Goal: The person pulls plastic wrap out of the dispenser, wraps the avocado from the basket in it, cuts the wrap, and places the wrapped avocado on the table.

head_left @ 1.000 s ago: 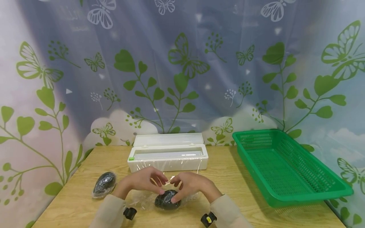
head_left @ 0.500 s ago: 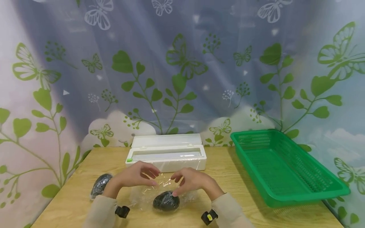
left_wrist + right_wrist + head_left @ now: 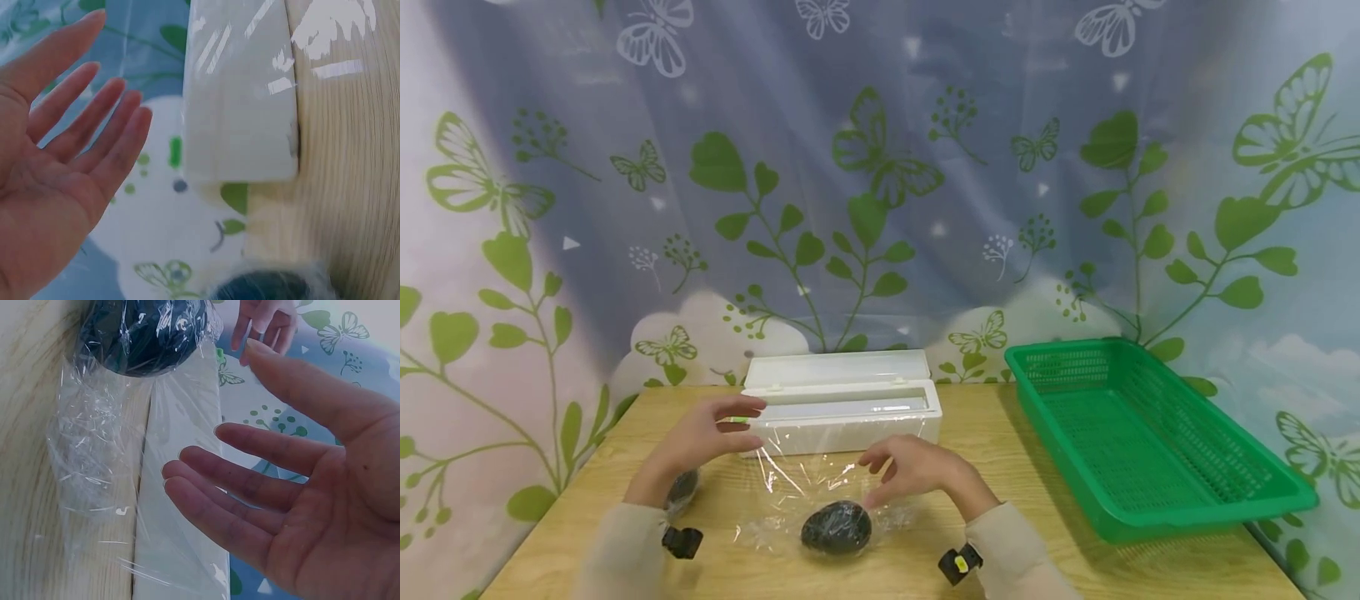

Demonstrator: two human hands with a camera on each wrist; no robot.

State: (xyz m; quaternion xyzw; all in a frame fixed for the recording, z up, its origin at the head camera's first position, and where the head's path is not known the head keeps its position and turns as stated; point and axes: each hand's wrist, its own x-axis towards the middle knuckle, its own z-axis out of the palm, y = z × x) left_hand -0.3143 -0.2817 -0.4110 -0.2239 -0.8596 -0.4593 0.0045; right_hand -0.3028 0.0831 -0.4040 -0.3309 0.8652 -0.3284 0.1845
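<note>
A dark, egg-shaped thing (image 3: pixel 837 527), avocado-like, lies on crumpled cling film (image 3: pixel 763 527) at the front of the table. The film stretches back to a white cling film dispenser box (image 3: pixel 857 433) whose lid stands up. My left hand (image 3: pixel 703 437) hovers at the box's left end, fingers relaxed and apart, holding nothing; the left wrist view shows its bare palm (image 3: pixel 56 181). Right beside the dark thing, my right hand (image 3: pixel 917 471) hangs with loosely bent fingers. The right wrist view shows nothing between its fingers (image 3: pixel 244 481).
Behind my left wrist sits a second dark thing (image 3: pixel 682 486), wrapped in film and partly hidden. A green plastic basket (image 3: pixel 1075 492) stands at the right of the wooden table (image 3: pixel 973 425). A curtain (image 3: pixel 970 267) printed with butterflies and leaves hangs behind.
My left hand has left the dark thing and moved left and back toward the box's left end. My right hand has drawn slightly right. More film shows between the box and the dark thing.
</note>
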